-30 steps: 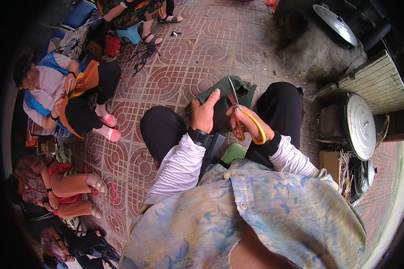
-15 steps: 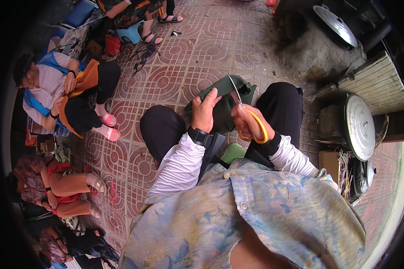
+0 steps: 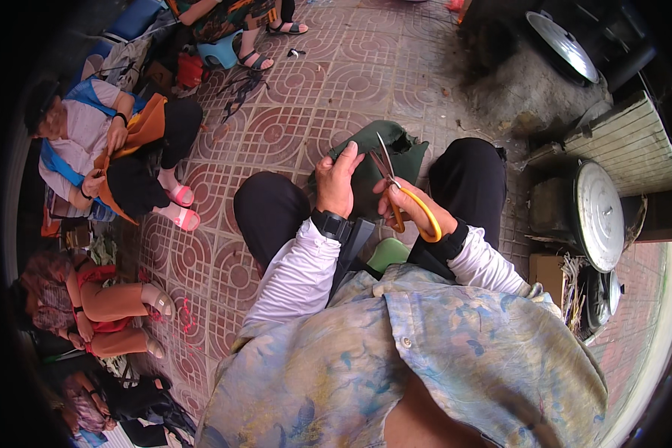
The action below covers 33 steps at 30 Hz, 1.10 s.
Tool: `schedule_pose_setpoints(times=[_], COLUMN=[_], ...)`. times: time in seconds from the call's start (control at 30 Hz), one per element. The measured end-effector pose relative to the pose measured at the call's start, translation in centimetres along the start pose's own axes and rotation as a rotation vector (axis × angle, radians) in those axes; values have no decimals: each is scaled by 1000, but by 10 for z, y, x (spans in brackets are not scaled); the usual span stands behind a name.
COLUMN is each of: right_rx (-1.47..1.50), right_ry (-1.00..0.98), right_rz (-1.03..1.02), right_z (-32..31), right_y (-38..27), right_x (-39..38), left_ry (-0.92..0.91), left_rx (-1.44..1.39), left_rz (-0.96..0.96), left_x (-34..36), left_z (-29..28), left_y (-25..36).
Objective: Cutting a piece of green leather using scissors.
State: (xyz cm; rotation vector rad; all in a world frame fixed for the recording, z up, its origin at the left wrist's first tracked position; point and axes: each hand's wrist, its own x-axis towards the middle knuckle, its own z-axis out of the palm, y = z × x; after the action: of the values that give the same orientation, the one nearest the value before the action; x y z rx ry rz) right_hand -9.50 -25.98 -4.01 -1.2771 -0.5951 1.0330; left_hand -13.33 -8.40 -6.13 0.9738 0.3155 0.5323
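While the person sits with both knees spread over the patterned tile floor (image 3: 291,112), the near part of the view is filled by a pale floral shirt (image 3: 425,366) and two white sleeves that reach forward. Just past the sleeves, the left hand (image 3: 336,183), with a dark watch (image 3: 330,222) at its wrist, pinches the near left edge of a dark green cloth (image 3: 396,160), thumb raised and fingers curled around the fabric. To its right the right hand (image 3: 414,209) is clenched through the orange loops of a pair of scissors (image 3: 396,190); the metal blades stand parted and point away, up over the cloth, their tips above its middle. The cloth lies between the two black-clad knees, draped over the lap and down onto the tiles beyond. A green stool edge (image 3: 388,254) shows under the hands.

At the right, near the right knee, a large metal pot with a round lid (image 3: 597,216) stands beside a slatted board (image 3: 627,142), with another lidded pot (image 3: 560,45) farther off. On the left, other people sit on the floor: one in orange trousers near, one with an orange cloth and pink sandals (image 3: 179,209) in the middle, and sandalled feet by a blue stool (image 3: 220,52) at the far edge.
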Motion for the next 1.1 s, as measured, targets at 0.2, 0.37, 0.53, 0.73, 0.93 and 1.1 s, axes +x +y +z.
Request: schedule_pose_setpoints(times=[0.2,0.37,0.53,0.73,0.93,1.1], right_rx=[53,48,-27,-46,8,121], right_ry=[3,56,91,158,175,189], right_rz=[43,36,-25,-48,-24,30], right_z=[3,2,2,-2,1,0], right_y=[-4,-4,-4,4,2,5], right_x=[-1,-1,-1,3,2,3], left_ry=[13,20,1,-39,-48,-42], left_rx=[116,210,271,289,299,188], left_rz=[8,11,0,-8,-27,-6], left_x=[0,0,-1,-1,-1,-3], left_z=[-1,1,-1,0,0,5], left_y=[-1,0,-1,-3,-2,-2])
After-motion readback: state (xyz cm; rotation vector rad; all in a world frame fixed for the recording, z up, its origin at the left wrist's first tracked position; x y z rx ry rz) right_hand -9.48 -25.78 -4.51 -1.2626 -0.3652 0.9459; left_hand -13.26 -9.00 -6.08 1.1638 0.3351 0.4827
